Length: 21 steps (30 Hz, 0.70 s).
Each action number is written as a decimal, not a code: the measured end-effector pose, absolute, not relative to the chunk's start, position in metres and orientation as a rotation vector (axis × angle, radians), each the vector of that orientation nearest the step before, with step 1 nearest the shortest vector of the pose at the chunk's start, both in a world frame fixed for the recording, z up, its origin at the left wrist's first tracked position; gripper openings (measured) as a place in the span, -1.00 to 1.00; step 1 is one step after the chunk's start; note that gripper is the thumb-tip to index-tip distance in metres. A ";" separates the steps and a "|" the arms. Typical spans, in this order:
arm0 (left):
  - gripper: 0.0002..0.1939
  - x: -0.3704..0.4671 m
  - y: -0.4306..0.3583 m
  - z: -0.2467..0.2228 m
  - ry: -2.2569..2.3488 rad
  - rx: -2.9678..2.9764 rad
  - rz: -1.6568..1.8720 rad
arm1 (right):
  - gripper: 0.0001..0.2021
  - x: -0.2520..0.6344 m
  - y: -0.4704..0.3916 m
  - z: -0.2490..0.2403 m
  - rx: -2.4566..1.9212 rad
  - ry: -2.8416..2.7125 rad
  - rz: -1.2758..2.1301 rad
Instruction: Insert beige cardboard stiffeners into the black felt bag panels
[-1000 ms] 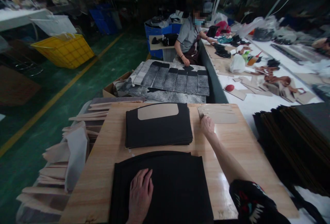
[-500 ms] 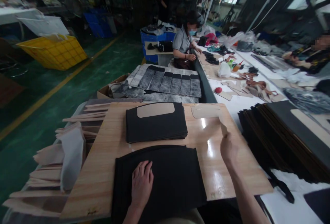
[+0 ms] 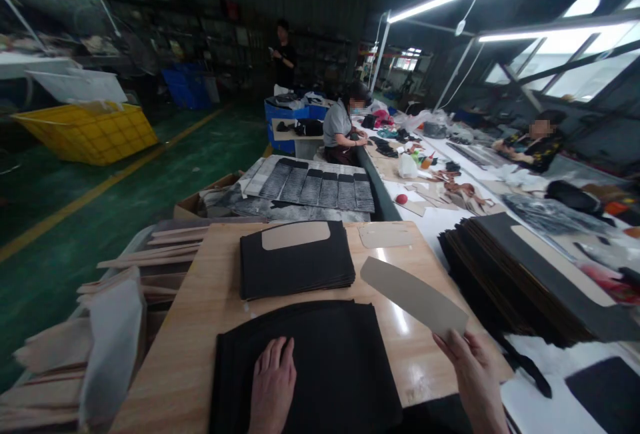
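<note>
My left hand lies flat, fingers stretched out, on a large black panel at the near edge of the wooden board. Between the thumb and fingers of my right hand is a beige curved strip, gripped at its right end and raised over the board's right side. Behind the large panel sits a stack of black panels, its top one bearing a beige patch. A thin, pale template-like sheet rests at the board's far right corner.
Beige pieces fill a bin at the left. A tall pile of black panels stands at the right. Beyond the board lie striped dark pieces. A person in grey sits at the long cluttered table; another person is across it.
My right hand has come nearer and turned, so the beige strip now shows its broad face. The left hand stays on the black panel. The camera view has tilted up.
</note>
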<state>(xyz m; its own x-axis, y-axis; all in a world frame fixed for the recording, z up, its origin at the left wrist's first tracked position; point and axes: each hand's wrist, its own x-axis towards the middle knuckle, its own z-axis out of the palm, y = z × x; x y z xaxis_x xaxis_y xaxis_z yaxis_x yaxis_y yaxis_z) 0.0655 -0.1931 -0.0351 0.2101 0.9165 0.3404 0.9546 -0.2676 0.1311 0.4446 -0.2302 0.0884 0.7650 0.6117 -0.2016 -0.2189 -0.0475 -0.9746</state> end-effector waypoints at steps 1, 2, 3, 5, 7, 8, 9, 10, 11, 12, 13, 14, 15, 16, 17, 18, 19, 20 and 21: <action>-0.60 0.066 -0.195 -0.031 -1.849 -2.379 -0.535 | -0.49 0.438 -0.230 0.083 -1.466 -0.302 0.745; -0.59 0.067 -0.197 -0.026 -1.870 -2.402 -0.535 | -0.50 0.430 -0.230 0.077 -1.459 -0.277 0.788; -0.58 0.067 -0.198 -0.022 -1.896 -2.418 -0.547 | -0.51 0.423 -0.229 0.072 -1.451 -0.263 0.826; -0.56 0.066 -0.200 -0.013 -1.944 -2.462 -0.610 | -0.51 0.406 -0.228 0.062 -1.440 -0.254 0.903; -0.60 0.063 -0.200 -0.006 -2.019 -2.530 -0.753 | -0.49 0.390 -0.228 0.052 -1.443 -0.249 1.004; -0.64 0.059 -0.199 -0.004 -2.078 -2.556 -0.877 | -0.48 0.381 -0.228 0.048 -1.451 -0.245 1.055; -0.69 0.055 -0.198 -0.001 -2.163 -2.550 -1.039 | -0.48 0.373 -0.228 0.044 -1.462 -0.245 1.105; -0.73 0.050 -0.198 0.001 -2.274 -2.503 -1.230 | -0.48 0.365 -0.229 0.041 -1.471 -0.254 1.152; -0.76 0.045 -0.197 0.003 -2.413 -2.419 -1.432 | -0.49 0.358 -0.230 0.038 -1.477 -0.271 1.194; -0.74 0.039 -0.197 0.006 -2.580 -2.298 -1.625 | -0.51 0.352 -0.231 0.035 -1.482 -0.290 1.229; -0.70 0.034 -0.197 0.008 -2.757 -2.156 -1.794 | -0.53 0.346 -0.232 0.033 -1.485 -0.310 1.259; -0.66 0.029 -0.198 0.010 -2.921 -2.018 -1.931 | -0.55 0.342 -0.232 0.031 -1.485 -0.326 1.287; -0.62 0.025 -0.199 0.013 -3.055 -1.904 -2.035 | -0.57 0.338 -0.233 0.029 -1.482 -0.341 1.312; -0.59 0.022 -0.201 0.015 -3.156 -1.817 -2.103 | -0.58 0.335 -0.232 0.027 -1.478 -0.349 1.335; -0.58 0.019 -0.204 0.018 -3.220 -1.756 -2.138 | -0.58 0.333 -0.232 0.026 -1.473 -0.356 1.362; -0.57 0.017 -0.206 0.020 -3.257 -1.717 -2.149 | -0.58 0.331 -0.231 0.024 -1.467 -0.366 1.390; -0.58 0.016 -0.208 0.022 -3.282 -1.691 -2.145 | -0.58 0.330 -0.230 0.023 -1.462 -0.380 1.415; -0.58 0.016 -0.210 0.024 -3.303 -1.671 -2.134 | -0.57 0.329 -0.229 0.023 -1.461 -0.397 1.439; -0.58 0.015 -0.212 0.025 -3.322 -1.651 -2.123 | -0.57 0.328 -0.228 0.022 -1.465 -0.417 1.457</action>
<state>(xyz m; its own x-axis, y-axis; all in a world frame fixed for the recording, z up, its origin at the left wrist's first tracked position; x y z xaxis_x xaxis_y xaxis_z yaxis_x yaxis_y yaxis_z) 0.0152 -0.2119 0.0249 -0.2119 0.8775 -0.4302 -0.0218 0.4358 0.8998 0.3279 -0.2282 0.0225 0.2188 0.8019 -0.5559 -0.3860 -0.4521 -0.8041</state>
